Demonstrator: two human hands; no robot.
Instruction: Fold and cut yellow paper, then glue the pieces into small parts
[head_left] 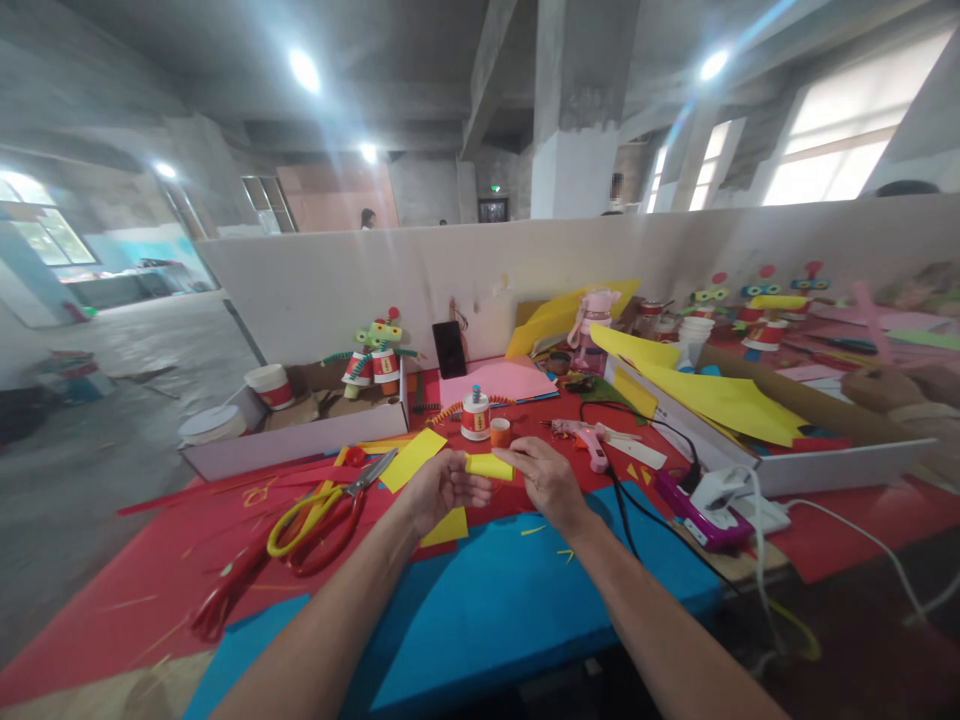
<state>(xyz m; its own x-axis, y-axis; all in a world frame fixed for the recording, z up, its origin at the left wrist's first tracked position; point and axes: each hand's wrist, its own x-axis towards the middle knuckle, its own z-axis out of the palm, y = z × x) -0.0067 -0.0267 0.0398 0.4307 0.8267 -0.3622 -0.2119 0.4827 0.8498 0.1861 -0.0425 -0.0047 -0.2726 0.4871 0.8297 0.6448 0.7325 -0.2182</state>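
Between my two hands is a small rolled tube of yellow paper [489, 466]. My left hand [448, 485] grips its left end with curled fingers. The fingers of my right hand [549, 480] pinch its right end. Just beyond the tube stands a paper-cup figure [475, 415] with spring-like folded arms, and an orange paper roll [500, 432] is beside it. Yellow paper sheets [414, 460] lie by my left hand. Farther left are yellow-handled scissors [319, 510] and a red-handled pair [330, 535]. Right of my right hand rests a pink glue gun [589, 440].
A blue board [510, 600] lies under my forearms. Shallow boxes stand left [300, 440] and right [840, 468], the right one holding yellow paper. A purple power strip [701, 510] trails cables. A phone [449, 349] leans against the partition. Another person's hand [874, 388] is at far right.
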